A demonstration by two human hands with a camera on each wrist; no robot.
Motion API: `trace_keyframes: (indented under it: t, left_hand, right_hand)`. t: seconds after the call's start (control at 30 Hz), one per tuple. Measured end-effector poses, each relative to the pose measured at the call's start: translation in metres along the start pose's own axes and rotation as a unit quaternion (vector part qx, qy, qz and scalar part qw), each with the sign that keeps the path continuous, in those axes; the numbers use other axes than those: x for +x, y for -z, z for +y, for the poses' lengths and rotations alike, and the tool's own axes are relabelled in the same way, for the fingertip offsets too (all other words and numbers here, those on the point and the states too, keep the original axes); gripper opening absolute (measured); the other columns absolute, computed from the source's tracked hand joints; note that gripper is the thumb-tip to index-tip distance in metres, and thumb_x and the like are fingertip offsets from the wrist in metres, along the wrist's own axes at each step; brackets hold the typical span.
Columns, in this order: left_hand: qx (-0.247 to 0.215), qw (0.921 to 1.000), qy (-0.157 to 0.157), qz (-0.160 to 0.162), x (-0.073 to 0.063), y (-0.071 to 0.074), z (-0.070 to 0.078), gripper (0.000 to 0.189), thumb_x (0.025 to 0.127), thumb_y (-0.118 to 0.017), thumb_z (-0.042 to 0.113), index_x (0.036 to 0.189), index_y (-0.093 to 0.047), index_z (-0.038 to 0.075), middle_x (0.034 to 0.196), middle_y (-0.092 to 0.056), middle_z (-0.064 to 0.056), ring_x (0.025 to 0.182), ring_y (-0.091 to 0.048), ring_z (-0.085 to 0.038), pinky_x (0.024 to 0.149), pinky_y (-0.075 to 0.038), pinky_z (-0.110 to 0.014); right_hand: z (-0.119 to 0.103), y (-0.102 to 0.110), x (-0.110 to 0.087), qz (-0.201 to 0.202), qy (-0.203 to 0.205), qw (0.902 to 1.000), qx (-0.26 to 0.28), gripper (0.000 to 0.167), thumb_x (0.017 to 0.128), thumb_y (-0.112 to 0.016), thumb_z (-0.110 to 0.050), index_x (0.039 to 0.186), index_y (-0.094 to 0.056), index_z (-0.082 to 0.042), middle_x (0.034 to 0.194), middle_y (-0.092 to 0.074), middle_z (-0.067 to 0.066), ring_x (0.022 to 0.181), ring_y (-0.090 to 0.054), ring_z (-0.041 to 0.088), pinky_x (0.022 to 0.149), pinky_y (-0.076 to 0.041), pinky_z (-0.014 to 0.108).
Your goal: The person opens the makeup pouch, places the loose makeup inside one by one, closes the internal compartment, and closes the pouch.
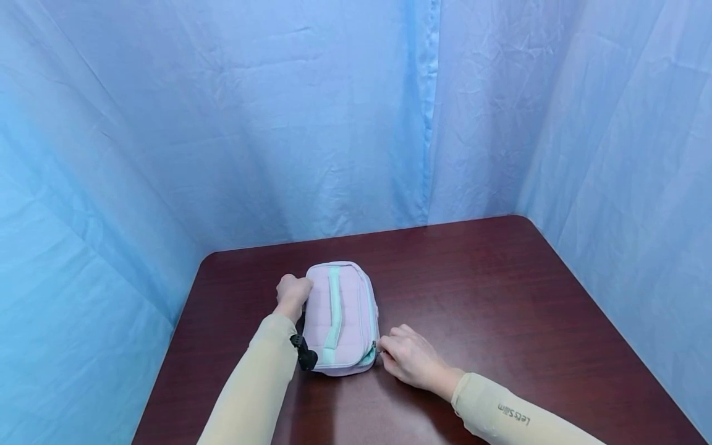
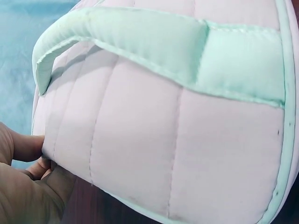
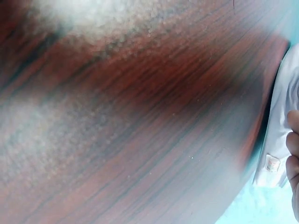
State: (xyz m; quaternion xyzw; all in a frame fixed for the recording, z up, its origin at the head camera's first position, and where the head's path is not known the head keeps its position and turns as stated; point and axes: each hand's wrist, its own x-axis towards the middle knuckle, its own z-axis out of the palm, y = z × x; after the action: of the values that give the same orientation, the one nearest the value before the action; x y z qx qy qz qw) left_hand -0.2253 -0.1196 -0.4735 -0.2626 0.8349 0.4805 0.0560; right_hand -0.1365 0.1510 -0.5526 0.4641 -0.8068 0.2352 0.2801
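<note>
A pale lilac quilted zip bag (image 1: 319, 309) with a mint carry handle (image 1: 335, 303) lies on the dark wood table. My left hand (image 1: 293, 292) grips the bag's far left side; in the left wrist view the thumb and fingers of this hand (image 2: 28, 172) pinch its lilac fabric (image 2: 135, 135). At the near right corner, my right hand (image 1: 410, 355) has curled fingers that pinch the zipper pull, mostly hidden by them. A small gap shows mint fabric at that corner. Only the fingertips (image 3: 293, 144) show in the right wrist view, beside the bag's side and a small label (image 3: 272, 163).
The reddish-brown table (image 1: 489, 296) has rounded far corners and extends well to the right of the bag. Light blue curtains (image 1: 334, 123) hang behind it and along both sides. A black wrist camera (image 1: 303, 353) on the left sleeve sits close to the bag's near left edge.
</note>
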Motion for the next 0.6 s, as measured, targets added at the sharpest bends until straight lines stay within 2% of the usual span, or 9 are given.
trace_keyframes:
  t: [0.1, 0.23, 0.5, 0.6]
  left_hand:
    - [-0.022, 0.9997, 0.014, -0.003, 0.002, 0.001, -0.003, 0.011, 0.09, -0.045, 0.004, 0.082, -0.039, 0.008, 0.075, -0.037, -0.009, 0.054, -0.032, -0.021, 0.046, -0.034, -0.031]
    - [-0.036, 0.999, 0.027, 0.003, 0.003, 0.002, -0.007, 0.003, 0.092, -0.046, 0.005, 0.092, -0.046, 0.002, 0.086, -0.043, -0.013, 0.062, -0.039, -0.024, 0.049, -0.038, -0.032]
    - [-0.089, 0.9949, 0.044, 0.016, 0.003, 0.003, -0.013, 0.013, 0.094, -0.048, 0.005, 0.103, -0.049, -0.004, 0.098, -0.046, -0.017, 0.066, -0.04, -0.023, 0.052, -0.04, -0.032]
    - [-0.127, 0.9901, 0.053, 0.029, 0.003, 0.003, -0.014, 0.01, 0.094, -0.05, 0.005, 0.101, -0.05, -0.003, 0.089, -0.044, -0.011, 0.059, -0.039, -0.019, 0.049, -0.038, -0.03]
  right_hand:
    - [-0.001, -0.001, 0.0, -0.002, 0.005, 1.0, 0.001, 0.02, 0.07, -0.075, -0.001, 0.083, -0.066, -0.013, 0.071, -0.054, -0.008, 0.063, -0.047, 0.01, 0.063, -0.043, 0.027]
    - [-0.003, -0.002, 0.0, -0.01, 0.009, 0.9999, 0.0, 0.02, 0.071, -0.075, -0.002, 0.081, -0.064, -0.014, 0.069, -0.051, -0.008, 0.061, -0.046, 0.011, 0.062, -0.043, 0.028]
    - [-0.004, -0.002, 0.001, -0.012, 0.002, 0.9999, 0.007, 0.018, 0.072, -0.074, -0.001, 0.081, -0.063, -0.013, 0.068, -0.05, -0.008, 0.062, -0.045, 0.012, 0.063, -0.043, 0.028]
    - [-0.005, -0.002, 0.002, -0.005, 0.007, 1.0, 0.004, 0.019, 0.071, -0.074, -0.001, 0.081, -0.063, -0.013, 0.069, -0.05, -0.008, 0.062, -0.046, 0.011, 0.063, -0.042, 0.028]
